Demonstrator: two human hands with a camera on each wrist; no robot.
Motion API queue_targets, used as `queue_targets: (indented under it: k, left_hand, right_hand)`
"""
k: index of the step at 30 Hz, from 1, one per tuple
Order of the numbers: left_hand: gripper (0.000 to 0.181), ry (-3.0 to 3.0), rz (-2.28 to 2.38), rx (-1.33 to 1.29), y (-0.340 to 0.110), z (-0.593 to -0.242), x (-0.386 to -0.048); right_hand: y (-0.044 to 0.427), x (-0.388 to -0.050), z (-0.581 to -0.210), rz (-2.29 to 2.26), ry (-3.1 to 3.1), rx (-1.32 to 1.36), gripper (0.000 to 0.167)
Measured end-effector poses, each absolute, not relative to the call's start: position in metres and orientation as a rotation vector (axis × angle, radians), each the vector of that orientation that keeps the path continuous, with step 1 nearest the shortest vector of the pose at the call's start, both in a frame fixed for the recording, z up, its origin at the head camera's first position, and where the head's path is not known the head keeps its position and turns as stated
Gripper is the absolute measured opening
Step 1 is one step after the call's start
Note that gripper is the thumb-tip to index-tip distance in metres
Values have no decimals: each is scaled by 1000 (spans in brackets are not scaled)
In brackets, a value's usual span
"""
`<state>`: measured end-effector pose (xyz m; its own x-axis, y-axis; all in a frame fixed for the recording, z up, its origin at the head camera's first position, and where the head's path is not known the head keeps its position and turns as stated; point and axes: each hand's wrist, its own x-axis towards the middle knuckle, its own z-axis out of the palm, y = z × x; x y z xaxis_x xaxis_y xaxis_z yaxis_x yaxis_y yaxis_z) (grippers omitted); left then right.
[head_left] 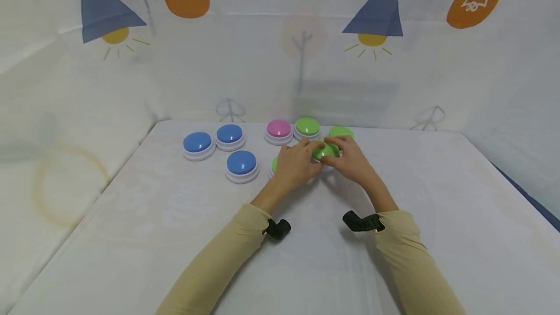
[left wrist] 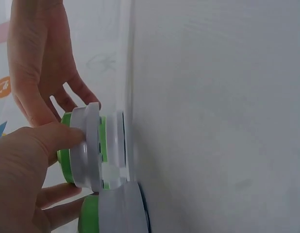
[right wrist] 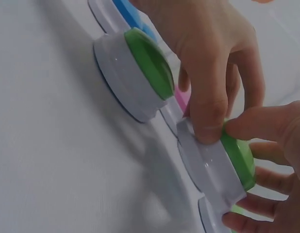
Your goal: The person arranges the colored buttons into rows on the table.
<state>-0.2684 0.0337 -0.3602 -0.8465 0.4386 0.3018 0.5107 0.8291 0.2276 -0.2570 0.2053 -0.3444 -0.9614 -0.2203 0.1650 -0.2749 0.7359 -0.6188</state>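
- The held green button (head_left: 327,149), a green dome on a white round base, sits between my two hands near the middle of the table's far edge, a little right of centre; the left wrist view shows its base raised off the table (head_left: 175,256).
- My left hand (head_left: 298,162) grips it, left thumb (left wrist: 67,136) against the white base and fingers bent about the other side.
- My right hand (head_left: 354,162) holds it too, right thumb (right wrist: 247,124) and forefinger around the green dome, the other fingers loosely bent beside it.
- Just left of my left hand, and partly hidden by it in the head view, a near green button (right wrist: 150,63) stands on the table.
- Beyond my hands, close to the far edge, are a far green button (head_left: 307,126) and, partly behind my right hand, a right-hand green button (head_left: 341,131).
- The pink button (head_left: 278,128) is just left of the far green one.
- Toward the far left corner I have three blue buttons (head_left: 241,162): two just beside each other, the third nearer me.
- My tan sleeves (head_left: 223,261) reach in from the near edge, a black wrist device (head_left: 279,230) at each cuff.
- Behind the far edge hangs white cloth (head_left: 262,62) printed with blue lamps (head_left: 378,11) and orange bulbs (head_left: 185,6).
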Motion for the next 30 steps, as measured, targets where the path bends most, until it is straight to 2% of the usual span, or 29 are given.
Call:
queue_targets:
  k: [16, 30]
  left_hand:
    - [52, -2760, -403, -857, 39, -354, -246]
    - [52, -2777, -359, -908, 44, -358, -237]
  right_hand:
    - [221, -230, -342, 973, -2870, 456, 58]
    - [227, -220, -338, 969, -2970, 468, 57]
